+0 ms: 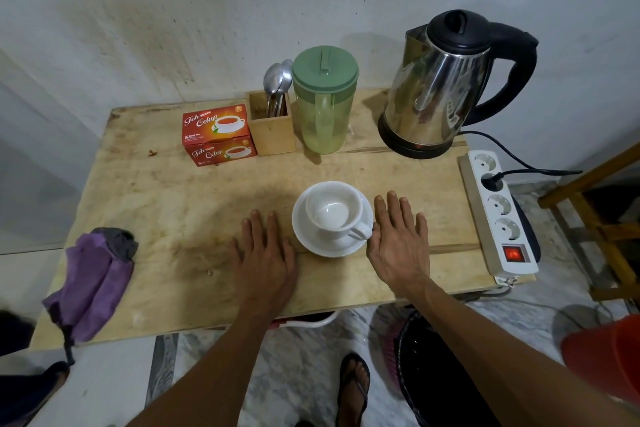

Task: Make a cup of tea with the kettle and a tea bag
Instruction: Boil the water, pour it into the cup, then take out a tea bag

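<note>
Since nothing is held yet, start at the back left: the red tea box (216,133) looks like light card. The left hand (265,253) lies flat on the table (156,201), fingers straight, beside the white cup (334,210). The cup could break, so lift it by its small handle (362,230). The right hand (398,246) lies flat too. At the back right, the kettle (446,80) looks heavy; grab its black handle (519,73).
</note>
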`<action>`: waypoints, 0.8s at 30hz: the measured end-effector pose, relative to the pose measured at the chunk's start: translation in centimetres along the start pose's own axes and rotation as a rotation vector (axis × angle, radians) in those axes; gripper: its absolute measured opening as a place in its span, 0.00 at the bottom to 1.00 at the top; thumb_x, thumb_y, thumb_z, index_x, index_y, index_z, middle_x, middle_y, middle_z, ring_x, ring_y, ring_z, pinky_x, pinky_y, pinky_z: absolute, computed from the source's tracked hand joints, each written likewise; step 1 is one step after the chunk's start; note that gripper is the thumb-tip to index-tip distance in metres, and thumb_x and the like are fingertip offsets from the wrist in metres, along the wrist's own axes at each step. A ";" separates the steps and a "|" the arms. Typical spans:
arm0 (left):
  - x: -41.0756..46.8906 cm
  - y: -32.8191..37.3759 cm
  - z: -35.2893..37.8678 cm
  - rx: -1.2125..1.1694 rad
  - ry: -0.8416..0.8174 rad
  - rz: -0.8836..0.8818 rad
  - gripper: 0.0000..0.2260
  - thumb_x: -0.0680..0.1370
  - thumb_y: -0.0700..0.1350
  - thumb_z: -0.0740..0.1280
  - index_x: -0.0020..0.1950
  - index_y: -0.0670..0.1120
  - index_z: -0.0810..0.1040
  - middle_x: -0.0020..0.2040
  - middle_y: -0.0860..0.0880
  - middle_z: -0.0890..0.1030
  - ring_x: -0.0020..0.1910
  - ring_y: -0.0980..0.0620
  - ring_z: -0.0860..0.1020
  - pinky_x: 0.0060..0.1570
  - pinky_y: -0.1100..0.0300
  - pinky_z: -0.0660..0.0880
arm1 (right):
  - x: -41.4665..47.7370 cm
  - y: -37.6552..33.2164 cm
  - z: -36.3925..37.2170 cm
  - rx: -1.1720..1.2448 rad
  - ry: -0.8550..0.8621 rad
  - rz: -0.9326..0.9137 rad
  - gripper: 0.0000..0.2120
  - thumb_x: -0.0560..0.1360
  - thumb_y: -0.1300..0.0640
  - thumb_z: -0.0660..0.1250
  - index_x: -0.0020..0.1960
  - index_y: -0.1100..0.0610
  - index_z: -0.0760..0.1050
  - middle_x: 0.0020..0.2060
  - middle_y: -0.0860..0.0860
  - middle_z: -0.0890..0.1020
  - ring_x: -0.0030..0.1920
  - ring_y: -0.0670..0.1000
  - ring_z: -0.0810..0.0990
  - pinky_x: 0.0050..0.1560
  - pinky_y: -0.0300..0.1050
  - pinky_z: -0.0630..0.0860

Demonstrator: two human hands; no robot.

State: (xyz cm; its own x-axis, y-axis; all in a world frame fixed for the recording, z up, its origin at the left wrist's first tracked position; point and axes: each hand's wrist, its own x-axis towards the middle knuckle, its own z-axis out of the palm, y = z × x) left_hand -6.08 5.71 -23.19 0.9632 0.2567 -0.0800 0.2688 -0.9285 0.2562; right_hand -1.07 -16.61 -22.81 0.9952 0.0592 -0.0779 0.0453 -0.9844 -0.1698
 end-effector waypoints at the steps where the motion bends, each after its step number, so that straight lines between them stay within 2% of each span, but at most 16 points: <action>1: 0.0 0.1 -0.1 0.000 0.001 -0.002 0.30 0.79 0.56 0.42 0.80 0.48 0.51 0.81 0.43 0.52 0.80 0.44 0.51 0.75 0.40 0.50 | 0.0 0.0 0.0 0.000 -0.001 0.000 0.29 0.81 0.47 0.41 0.80 0.54 0.56 0.80 0.54 0.57 0.80 0.57 0.55 0.75 0.61 0.55; 12: 0.1 0.0 0.0 -0.003 0.001 -0.004 0.29 0.79 0.56 0.44 0.79 0.47 0.54 0.80 0.43 0.54 0.79 0.44 0.53 0.75 0.39 0.51 | 0.0 0.1 -0.1 0.006 -0.007 -0.002 0.29 0.81 0.47 0.43 0.80 0.54 0.55 0.80 0.55 0.57 0.80 0.57 0.54 0.75 0.62 0.55; 24: 0.1 0.1 -0.3 -0.002 -0.053 -0.005 0.31 0.78 0.58 0.39 0.80 0.48 0.49 0.81 0.44 0.50 0.80 0.44 0.49 0.75 0.40 0.48 | 0.1 0.4 0.0 0.004 -0.011 -0.017 0.28 0.81 0.48 0.45 0.79 0.55 0.58 0.79 0.56 0.60 0.79 0.59 0.58 0.73 0.63 0.59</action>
State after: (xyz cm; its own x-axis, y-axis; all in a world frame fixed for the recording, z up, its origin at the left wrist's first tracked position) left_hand -5.97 5.75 -22.85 0.9600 0.2466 -0.1324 0.2735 -0.9268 0.2574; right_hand -0.99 -16.98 -22.84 0.9933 0.0782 -0.0854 0.0623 -0.9826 -0.1749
